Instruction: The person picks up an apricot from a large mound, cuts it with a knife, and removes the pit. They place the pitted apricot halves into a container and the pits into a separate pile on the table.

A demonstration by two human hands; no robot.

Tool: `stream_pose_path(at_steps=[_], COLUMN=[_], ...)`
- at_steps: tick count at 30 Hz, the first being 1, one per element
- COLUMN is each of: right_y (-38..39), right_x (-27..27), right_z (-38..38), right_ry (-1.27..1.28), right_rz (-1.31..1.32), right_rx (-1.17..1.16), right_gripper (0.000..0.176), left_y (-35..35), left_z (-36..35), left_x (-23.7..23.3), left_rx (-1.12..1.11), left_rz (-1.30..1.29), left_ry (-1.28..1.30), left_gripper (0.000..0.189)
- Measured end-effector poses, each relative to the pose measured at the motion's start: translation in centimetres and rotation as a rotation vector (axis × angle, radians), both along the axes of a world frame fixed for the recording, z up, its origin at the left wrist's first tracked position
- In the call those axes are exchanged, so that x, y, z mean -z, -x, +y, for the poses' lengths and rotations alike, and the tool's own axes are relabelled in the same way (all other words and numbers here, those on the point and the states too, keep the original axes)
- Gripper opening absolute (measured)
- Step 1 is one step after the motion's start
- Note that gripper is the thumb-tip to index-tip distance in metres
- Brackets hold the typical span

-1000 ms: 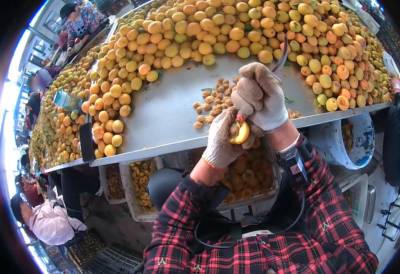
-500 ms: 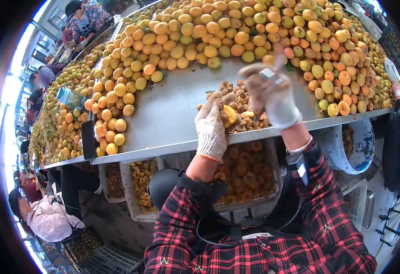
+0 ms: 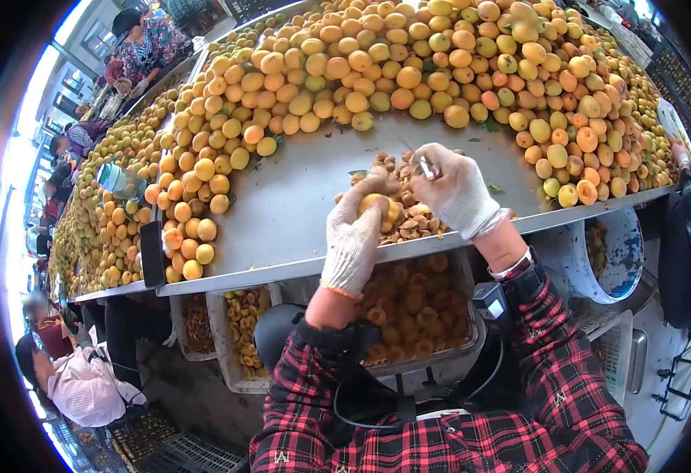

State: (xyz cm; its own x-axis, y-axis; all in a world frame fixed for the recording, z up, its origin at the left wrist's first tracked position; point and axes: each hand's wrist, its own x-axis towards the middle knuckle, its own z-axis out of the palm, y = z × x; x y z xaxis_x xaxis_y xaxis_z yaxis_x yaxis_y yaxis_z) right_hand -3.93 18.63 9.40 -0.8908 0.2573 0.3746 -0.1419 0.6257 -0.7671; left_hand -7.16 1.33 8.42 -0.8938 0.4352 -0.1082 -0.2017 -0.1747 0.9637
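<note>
My left hand (image 3: 355, 236), in a pale knitted glove, has its fingers wrapped round a yellow-orange apricot (image 3: 390, 211). Just to its right, my gloved right hand (image 3: 457, 189) grips a small tool with a pale handle (image 3: 427, 167); a thin blade seems to point up and left from it. Beneath and between both hands lies a heap of brown pits (image 3: 413, 222) on the metal table (image 3: 270, 209). Whether the tool touches the apricot cannot be seen clearly.
Apricots (image 3: 345, 63) are piled along the far side and both sides. A dark phone-like object (image 3: 152, 254) stands at the left edge. Below the edge are a crate of halved apricots (image 3: 416, 307), another crate (image 3: 244, 323) and a white-blue bucket (image 3: 620, 256). People sit at left.
My right hand has come down and left, beside the left hand, and the tool now shows clearly. My left hand has shifted slightly left, still holding the apricot.
</note>
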Motion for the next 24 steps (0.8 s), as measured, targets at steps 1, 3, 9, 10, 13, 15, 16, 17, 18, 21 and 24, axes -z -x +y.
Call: stream_pose_path(at_steps=[1,3,9,10,13,15,16,17,18,21,24], right_y=[0.1,-0.2,-0.7,-1.8,-1.8,-2.2,-2.5,-2.6,-2.6,-3.1,-3.0], right_x=[-0.1,-0.5,1.3,-1.1,-1.0,-1.2,-1.7,-1.5,-0.9,-1.5,-1.5], right_z=[0.8,1.6,2.7,2.5,2.8,3.3,3.2,3.3,3.6,4.4,4.8], right_ry=[-0.030,-0.069,-0.131,-0.102,-0.058,-0.036,-0.030,-0.055,-0.064,-0.146,-0.220], right_rz=[-0.061,-0.191,-0.275,-0.360,-0.385,-0.387,-0.396,-0.387,-0.371,-0.446,-0.448], right_rx=[0.036,0.120,0.068,0.064,0.083,0.061,0.044,0.055,0.052,0.044,0.031], right_gripper=[0.021,0.023,0.028,0.028,0.029,0.027,0.026,0.023,0.023,0.023,0.022], left_y=[0.2,-0.4,-0.6,0.2,1.3,1.8,1.9,2.0,2.1,-0.7,-2.7], left_z=[-0.5,-1.3,-0.9,-1.2,-0.7,-0.2,-0.4,-0.7,-0.8,1.3,2.3], left_x=[-0.5,-3.0,-3.2,-1.9,0.9,3.2,3.8,4.2,4.8,1.3,-1.1], left_rx=[0.114,0.311,0.225,0.189,0.106,0.102,0.098,0.120,0.125,0.181,0.205], left_rz=[0.144,0.277,0.174,0.179,0.296,0.315,0.262,0.265,0.291,0.236,0.253], left_ry=[0.126,0.293,0.360,0.344,0.299,0.289,0.271,0.271,0.322,0.412,0.466], left_gripper=[0.035,0.035,0.030,0.029,0.035,0.036,0.036,0.036,0.036,0.035,0.034])
